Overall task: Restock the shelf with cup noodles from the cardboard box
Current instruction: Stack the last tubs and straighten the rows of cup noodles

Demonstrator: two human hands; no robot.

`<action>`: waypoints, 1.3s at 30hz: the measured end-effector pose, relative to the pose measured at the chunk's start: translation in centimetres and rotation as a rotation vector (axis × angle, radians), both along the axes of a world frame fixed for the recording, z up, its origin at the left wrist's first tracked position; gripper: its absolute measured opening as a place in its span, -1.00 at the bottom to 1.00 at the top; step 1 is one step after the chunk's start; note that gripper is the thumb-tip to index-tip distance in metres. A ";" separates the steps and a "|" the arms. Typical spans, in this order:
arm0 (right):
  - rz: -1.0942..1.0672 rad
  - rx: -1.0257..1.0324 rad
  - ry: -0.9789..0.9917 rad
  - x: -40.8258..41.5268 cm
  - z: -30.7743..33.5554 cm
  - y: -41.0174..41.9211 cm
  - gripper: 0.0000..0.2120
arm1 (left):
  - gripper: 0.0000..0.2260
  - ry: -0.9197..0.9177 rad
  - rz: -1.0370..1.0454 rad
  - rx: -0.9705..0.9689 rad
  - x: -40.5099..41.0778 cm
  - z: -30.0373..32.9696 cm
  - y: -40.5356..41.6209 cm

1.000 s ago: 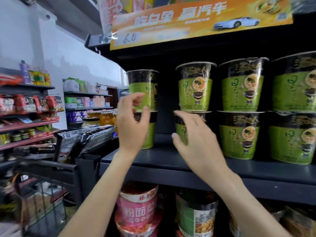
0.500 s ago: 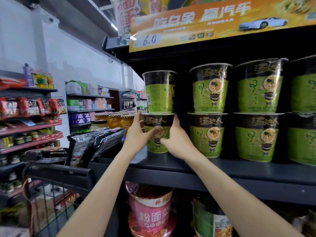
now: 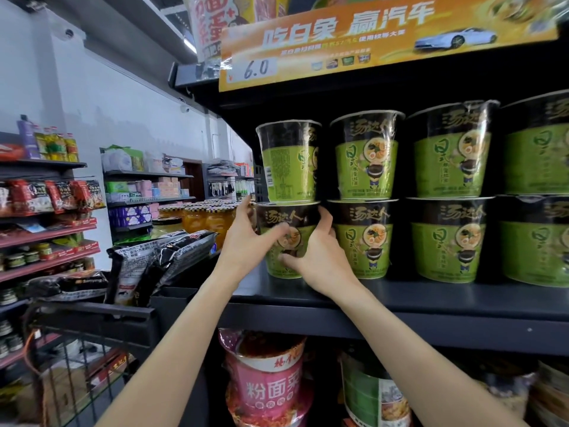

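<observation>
A person stands facing a dark store shelf stocked with green and black cup noodles, both bare arms reaching up and forward. The left hand and the right hand are wrapped around one cup, the bottom cup of the leftmost stack, which sits on the shelf board near its left end. The left hand presses the cup's left side with its thumb across the front; the right hand cups the right side with fingers curled behind and thumb low on the front. Both hands are closed around this cup, touching it. A second cup rests upright directly on top of the held one, turned so its barcode side faces outward. To the right, more identical cups stand in two-high stacks: the nearest stack is just beside the right hand, another stack follows, and a further one is cut off at the right edge. Above the cups hangs an orange promotional banner with a white car picture and a price tag reading 6.0. On the shelf below, a pink noodle bowl and a green-labelled tub are partly visible. To the left, a wire cart holds dark snack bags, and jars of orange fruit stand further back among distant store shelves.
</observation>
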State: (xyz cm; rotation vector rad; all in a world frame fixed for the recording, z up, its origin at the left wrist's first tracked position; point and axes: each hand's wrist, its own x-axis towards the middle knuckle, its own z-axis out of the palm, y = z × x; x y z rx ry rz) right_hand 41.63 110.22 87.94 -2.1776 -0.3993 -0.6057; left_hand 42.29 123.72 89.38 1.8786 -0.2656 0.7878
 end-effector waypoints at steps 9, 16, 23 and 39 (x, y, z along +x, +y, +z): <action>-0.085 -0.046 0.058 0.6 0.6 0.6 0.13 | 0.08 -0.135 0.391 0.146 1.3 6.6 -4.6; -0.082 -0.064 0.029 0.6 0.4 0.6 0.11 | 0.00 -0.085 0.180 0.047 2.5 6.9 -2.5; -0.092 -0.066 0.029 0.8 0.1 0.7 0.08 | 0.14 -0.003 -0.102 -0.064 2.2 5.7 -0.3; -0.113 -0.069 -0.012 0.8 0.1 0.9 0.05 | -0.32 -0.096 0.058 -0.025 3.5 4.9 -1.1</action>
